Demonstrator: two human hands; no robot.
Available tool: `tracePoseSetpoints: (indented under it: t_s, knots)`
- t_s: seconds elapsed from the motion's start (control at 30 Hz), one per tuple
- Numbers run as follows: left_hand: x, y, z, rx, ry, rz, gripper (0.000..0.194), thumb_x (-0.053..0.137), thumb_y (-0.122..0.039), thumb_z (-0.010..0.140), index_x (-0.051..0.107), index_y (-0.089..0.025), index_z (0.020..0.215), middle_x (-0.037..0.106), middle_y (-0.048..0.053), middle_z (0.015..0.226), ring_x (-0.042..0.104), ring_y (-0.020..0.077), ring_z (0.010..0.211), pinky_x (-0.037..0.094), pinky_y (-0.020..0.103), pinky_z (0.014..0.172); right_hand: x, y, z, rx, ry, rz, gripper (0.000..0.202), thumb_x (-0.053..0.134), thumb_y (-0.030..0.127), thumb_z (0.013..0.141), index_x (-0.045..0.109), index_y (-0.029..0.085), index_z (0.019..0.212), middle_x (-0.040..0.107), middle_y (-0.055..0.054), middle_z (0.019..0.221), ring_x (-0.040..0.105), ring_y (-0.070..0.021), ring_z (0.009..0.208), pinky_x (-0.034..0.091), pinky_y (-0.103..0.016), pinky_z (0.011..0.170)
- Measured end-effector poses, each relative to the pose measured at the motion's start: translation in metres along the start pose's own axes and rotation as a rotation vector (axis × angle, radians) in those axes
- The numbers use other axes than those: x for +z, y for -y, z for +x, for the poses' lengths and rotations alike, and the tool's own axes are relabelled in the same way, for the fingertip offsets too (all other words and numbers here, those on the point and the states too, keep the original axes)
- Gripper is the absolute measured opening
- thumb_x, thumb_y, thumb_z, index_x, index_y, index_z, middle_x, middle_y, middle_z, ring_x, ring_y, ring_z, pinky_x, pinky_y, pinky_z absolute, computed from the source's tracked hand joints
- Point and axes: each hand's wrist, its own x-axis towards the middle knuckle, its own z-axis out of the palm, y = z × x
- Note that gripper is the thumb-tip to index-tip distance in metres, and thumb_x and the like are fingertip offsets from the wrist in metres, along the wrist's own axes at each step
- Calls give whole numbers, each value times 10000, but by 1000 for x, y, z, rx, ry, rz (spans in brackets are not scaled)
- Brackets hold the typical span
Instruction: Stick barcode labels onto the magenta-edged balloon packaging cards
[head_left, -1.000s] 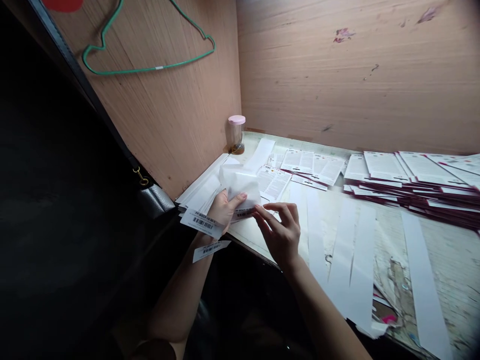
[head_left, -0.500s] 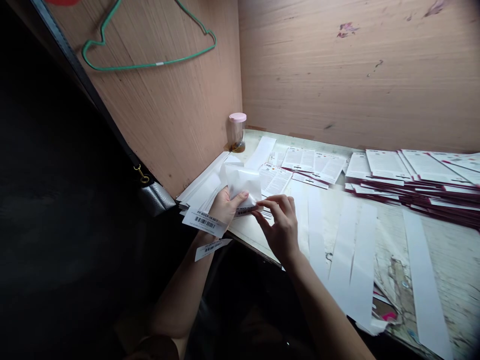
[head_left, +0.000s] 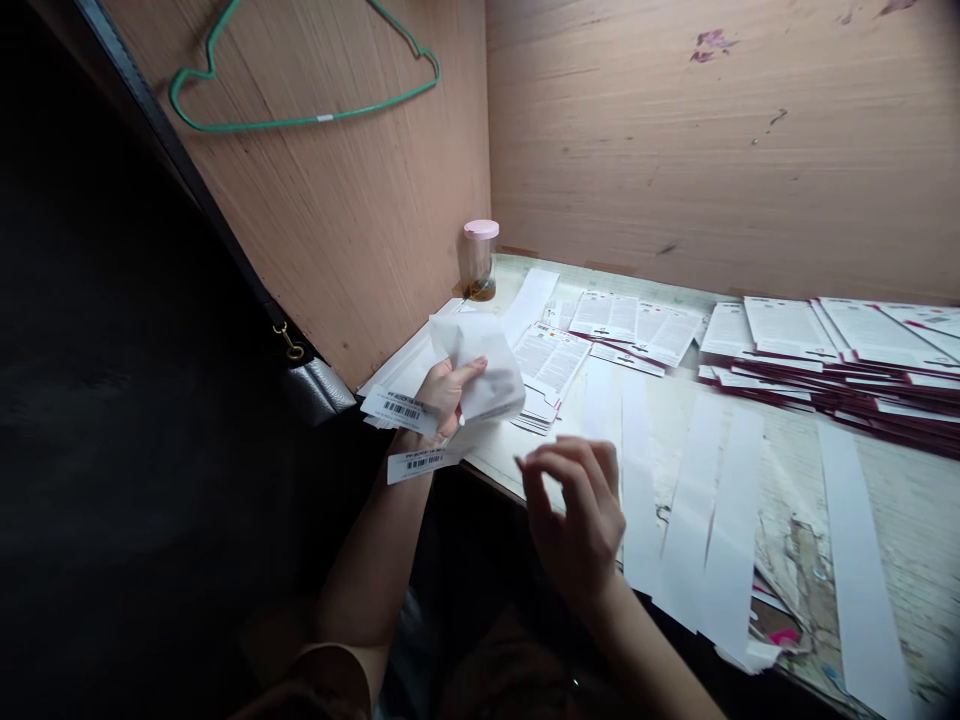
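Observation:
My left hand (head_left: 442,398) is closed, thumb on top, on a white translucent sheet (head_left: 491,375); I cannot tell whether it is a folded sheet or a pouch. Dark print shows faintly through its lower edge. A white barcode label (head_left: 401,408) sticks out at the left of this hand, and a second barcode label (head_left: 424,463) lies across the wrist. Apart from the sheet, in front of the table edge, my right hand (head_left: 577,505) has its fingers curled in a pinch. A small dark tip shows at the fingertips, too small to name.
Printed cards (head_left: 551,360) lie beyond the hands, with large stacks of similar cards (head_left: 817,340) at the right. White paper strips (head_left: 686,500) cross the worn table. A pink-lidded jar (head_left: 480,260) stands in the corner. A green hanger (head_left: 322,118) and a silver bag (head_left: 319,390) hang left.
My right hand has left the sheet's lower edge, where it pinched a printed label, and moved down and right. The left hand still holds the sheet, now turned flatter.

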Motion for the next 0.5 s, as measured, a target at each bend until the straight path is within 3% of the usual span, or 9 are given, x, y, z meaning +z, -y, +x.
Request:
tracePoseSetpoints:
  t_s: [0.13, 0.27, 0.4, 0.5]
  knots:
    - [8, -6, 3, -47, -45, -61, 210, 704, -157, 774, 665, -93, 970, 754, 89, 796, 723, 208, 719, 598, 312, 691, 18, 22, -24, 322, 252, 425, 132, 631, 217, 866, 518, 216, 797, 563, -1, 739, 522, -145, 718, 466, -281, 656]
    - [13, -4, 3, -43, -62, -48, 139, 673, -134, 795, 671, -96, 929, 752, 86, 785, 722, 210, 729, 600, 316, 694, 57, 16, -44, 533, 320, 405, 270, 701, 334, 797, 470, 211, 732, 527, 24, 696, 498, -120, 637, 443, -240, 572]
    - [11, -1, 3, -22, -58, -55, 164, 687, -158, 794, 671, -108, 950, 746, 77, 775, 713, 200, 689, 595, 305, 657, 63, 0, -51, 519, 321, 204, 373, 739, 395, 759, 494, 199, 962, 559, 8, 777, 492, -113, 578, 448, -247, 522]
    - [8, 1, 1, -12, -34, -45, 233, 731, -215, 773, 672, -110, 973, 748, 78, 799, 712, 199, 696, 585, 291, 649, 47, -20, -37, 346, 130, 63, 389, 689, 359, 817, 478, 212, 1109, 556, -73, 1000, 565, -166, 755, 518, -319, 656]
